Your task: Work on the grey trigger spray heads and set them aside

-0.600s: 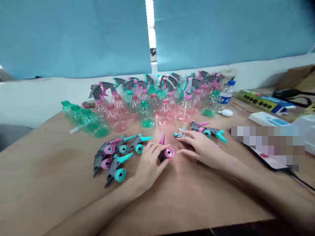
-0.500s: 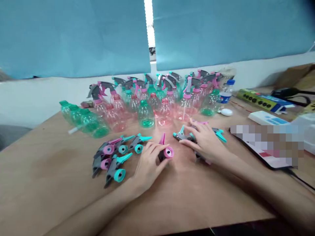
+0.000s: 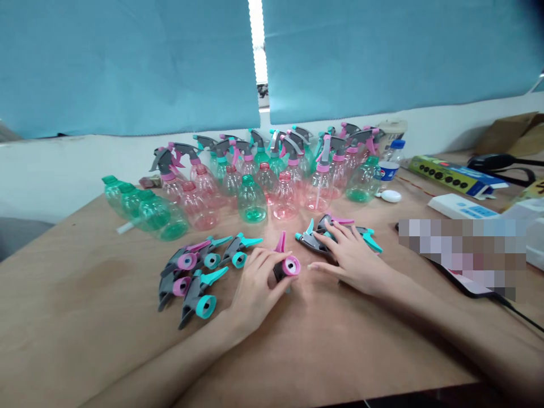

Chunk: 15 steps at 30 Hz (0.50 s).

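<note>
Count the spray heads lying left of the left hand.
5: pink-ringed spray head, teal-ringed one, teal-ringed one along the back; pink-ringed one, teal-ringed one nearer. Left hand may hide more.

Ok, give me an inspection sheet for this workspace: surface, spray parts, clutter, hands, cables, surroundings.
Surface: brown tabletop, darker patch at left.
Spray parts: loose spray heads lie at left and right; bottles behind, some capped with heads, some open.
Clutter: blue-capped bottle, yellow-blue box, pixelated device.
Left hand: holds a pink-collared spray head.
Right hand: fingers spread over loose spray heads; contact unclear.
Cables: black cable runs from the device.
Surroundings: blue curtain, pale wall behind.
</note>
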Each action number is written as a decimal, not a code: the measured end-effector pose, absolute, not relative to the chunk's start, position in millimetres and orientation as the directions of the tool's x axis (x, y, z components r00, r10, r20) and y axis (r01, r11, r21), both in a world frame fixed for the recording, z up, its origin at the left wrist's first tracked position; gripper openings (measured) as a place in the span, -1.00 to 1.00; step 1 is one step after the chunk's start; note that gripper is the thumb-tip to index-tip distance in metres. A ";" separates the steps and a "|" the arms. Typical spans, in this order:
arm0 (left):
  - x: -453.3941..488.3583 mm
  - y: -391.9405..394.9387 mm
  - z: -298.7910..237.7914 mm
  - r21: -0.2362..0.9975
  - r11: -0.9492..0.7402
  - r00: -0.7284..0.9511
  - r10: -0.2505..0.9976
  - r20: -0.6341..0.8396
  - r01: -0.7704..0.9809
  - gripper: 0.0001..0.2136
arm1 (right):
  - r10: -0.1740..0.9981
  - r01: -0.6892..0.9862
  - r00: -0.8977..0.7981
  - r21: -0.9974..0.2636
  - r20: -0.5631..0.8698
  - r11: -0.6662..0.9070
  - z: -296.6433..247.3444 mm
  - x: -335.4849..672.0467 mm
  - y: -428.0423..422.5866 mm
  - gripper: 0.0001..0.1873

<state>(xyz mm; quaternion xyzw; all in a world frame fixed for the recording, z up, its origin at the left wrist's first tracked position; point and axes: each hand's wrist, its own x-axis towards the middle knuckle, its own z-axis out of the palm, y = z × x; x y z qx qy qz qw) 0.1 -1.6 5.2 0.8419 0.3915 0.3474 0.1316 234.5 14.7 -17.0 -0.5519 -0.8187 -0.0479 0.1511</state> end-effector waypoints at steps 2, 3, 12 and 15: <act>0.0 -1.5 5.3 0.495 -0.670 0.448 0.740 0.501 0.554 -0.82 | 0.874 0.903 -0.368 -0.100 0.318 0.417 -17.6 235.4 14.4 -0.21; -0.1 -1.6 5.2 0.494 -0.676 0.445 0.735 0.512 0.547 -0.81 | 0.861 0.894 -0.376 -0.113 0.343 0.435 -16.7 235.8 14.7 -0.24; -1.1 -1.2 0.1 0.533 -0.667 0.425 0.744 0.516 0.520 -0.69 | 0.621 0.578 -0.411 -0.336 0.668 0.744 8.6 212.1 -12.1 -0.82; -0.5 -1.0 -0.4 0.547 -0.660 0.431 0.751 0.501 0.515 -0.72 | 0.618 0.564 -0.456 -0.329 0.640 0.757 4.6 203.0 -19.7 -0.85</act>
